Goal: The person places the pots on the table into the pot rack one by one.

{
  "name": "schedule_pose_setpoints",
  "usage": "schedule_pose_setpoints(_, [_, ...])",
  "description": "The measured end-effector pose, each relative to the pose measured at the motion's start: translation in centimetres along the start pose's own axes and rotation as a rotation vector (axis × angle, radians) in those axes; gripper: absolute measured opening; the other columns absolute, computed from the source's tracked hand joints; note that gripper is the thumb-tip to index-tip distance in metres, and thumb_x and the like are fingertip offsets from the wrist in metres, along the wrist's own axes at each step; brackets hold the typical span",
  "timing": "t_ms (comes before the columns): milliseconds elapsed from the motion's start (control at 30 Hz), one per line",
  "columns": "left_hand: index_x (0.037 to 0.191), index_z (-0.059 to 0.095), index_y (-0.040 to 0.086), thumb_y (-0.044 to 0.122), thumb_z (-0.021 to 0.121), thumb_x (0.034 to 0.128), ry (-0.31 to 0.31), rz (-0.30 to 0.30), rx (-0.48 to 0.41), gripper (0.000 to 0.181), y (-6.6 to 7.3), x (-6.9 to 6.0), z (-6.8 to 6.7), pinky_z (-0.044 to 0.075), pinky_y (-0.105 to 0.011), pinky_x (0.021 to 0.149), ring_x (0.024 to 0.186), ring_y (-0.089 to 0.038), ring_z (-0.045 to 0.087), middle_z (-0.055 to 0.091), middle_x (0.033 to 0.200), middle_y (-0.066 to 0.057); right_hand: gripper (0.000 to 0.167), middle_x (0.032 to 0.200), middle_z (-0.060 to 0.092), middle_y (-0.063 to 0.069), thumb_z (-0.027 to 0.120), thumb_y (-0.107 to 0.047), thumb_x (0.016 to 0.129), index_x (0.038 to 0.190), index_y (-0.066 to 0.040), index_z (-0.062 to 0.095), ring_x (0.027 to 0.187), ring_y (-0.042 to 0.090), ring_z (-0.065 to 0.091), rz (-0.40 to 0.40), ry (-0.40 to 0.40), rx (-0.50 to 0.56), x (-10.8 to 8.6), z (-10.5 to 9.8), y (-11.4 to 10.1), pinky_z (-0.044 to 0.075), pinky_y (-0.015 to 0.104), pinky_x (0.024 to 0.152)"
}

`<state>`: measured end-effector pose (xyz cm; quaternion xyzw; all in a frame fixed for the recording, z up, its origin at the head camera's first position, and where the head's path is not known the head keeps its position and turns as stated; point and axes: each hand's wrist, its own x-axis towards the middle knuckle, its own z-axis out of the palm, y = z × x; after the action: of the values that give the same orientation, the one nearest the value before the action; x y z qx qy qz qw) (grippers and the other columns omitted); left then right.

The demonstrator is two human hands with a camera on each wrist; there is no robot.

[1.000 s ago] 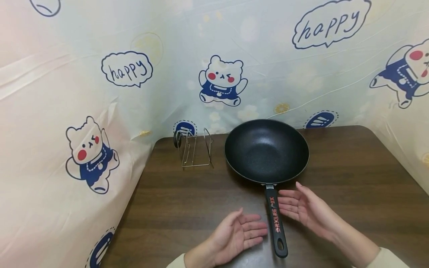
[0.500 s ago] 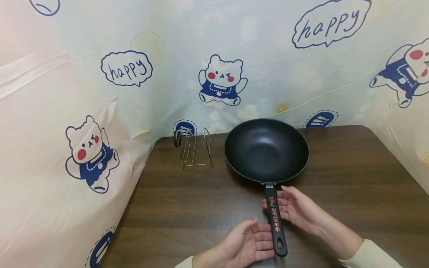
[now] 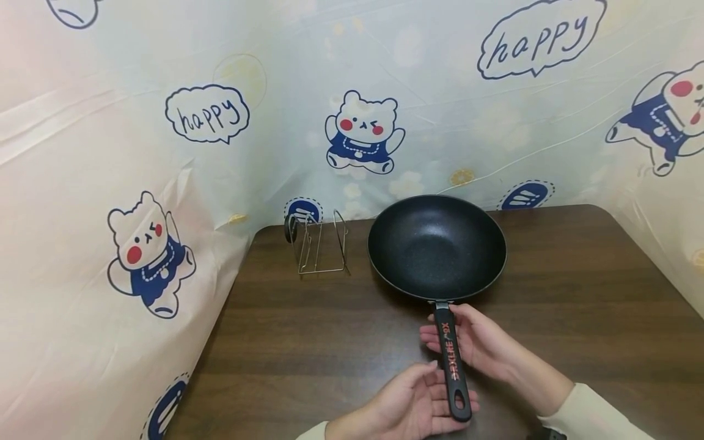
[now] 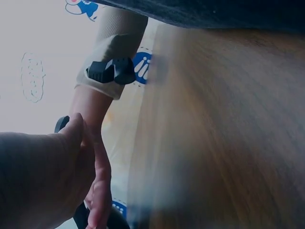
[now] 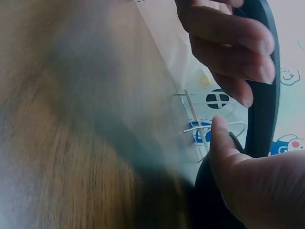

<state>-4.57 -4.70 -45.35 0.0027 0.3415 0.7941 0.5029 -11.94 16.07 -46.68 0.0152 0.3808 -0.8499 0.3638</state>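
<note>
printed cloth (image 3: 286, 55) hung behind a brown table (image 3: 275, 342). the pan (image 3: 437, 250) sat toward the table's far edge, right of a wire rack (image 3: 319, 244), its handle (image 3: 453, 363) pointing at the person. the right hand (image 3: 483, 345) had its fingers stretched under the handle near the pan, the left hand (image 3: 414, 400) its fingers stretched under the handle's end; i couldn't tell whether either touched.

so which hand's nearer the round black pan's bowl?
Right. The right hand reaches under the long black handle just short of the bowl; the left hand reaches under the handle's free end.
</note>
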Motion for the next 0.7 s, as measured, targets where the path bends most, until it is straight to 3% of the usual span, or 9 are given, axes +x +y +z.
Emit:
schedule_pose_setpoints(400, [0.135,0.05,0.0,0.039,0.045,0.1,-0.007,-0.031,-0.028,0.053,-0.5,0.6,0.6,0.038,-0.043,0.109,0.116,-0.02,0.061,0.064,0.12,-0.012,0.048,0.119,0.065,0.021,0.037,-0.034,0.105,0.135,0.004,0.04,0.113,0.031,0.063,0.037,0.021,-0.03,1.3,0.4,0.3,0.046,0.042,0.101])
schedule_pose_setpoints(700, [0.129,0.054,0.005,0.039,0.046,0.0995,0.001,-0.022,-0.025,0.046,-0.7,1.1,0.9,0.038,-0.042,0.109,0.11,-0.02,0.062,0.065,0.112,-0.011,0.031,0.089,0.062,0.005,0.043,-0.033,0.103,0.116,-0.005,0.049,0.078,0.016,0.061,0.044,0.1,-0.046,1.8,0.9,0.5,0.052,0.029,0.074])
